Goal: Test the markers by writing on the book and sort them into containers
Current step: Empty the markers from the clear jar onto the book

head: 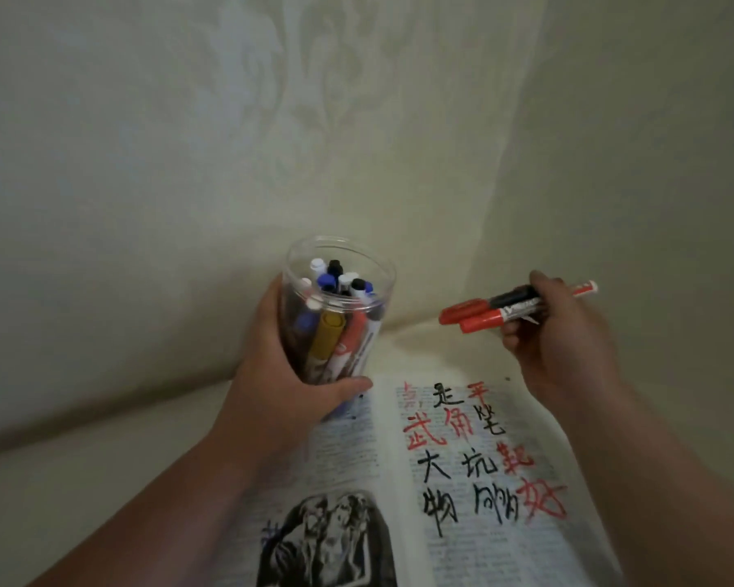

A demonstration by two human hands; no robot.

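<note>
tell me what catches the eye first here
The open book at the bottom stands out, its right page covered in big red and black handwritten characters. Above its left page the left hand grips a clear jar crammed with markers, and to the right the right hand holds a bunch of red-capped markers.

— What sort of place was it?
— A home, by the look of it. The book (357,459) lay open on a soft cream cushion (60,480); sofa or bed, I couldn't tell.
— Anything else?
— A pale backing (272,99) with a faint leafy pattern rose behind it, upholstery or wallpaper.
</note>
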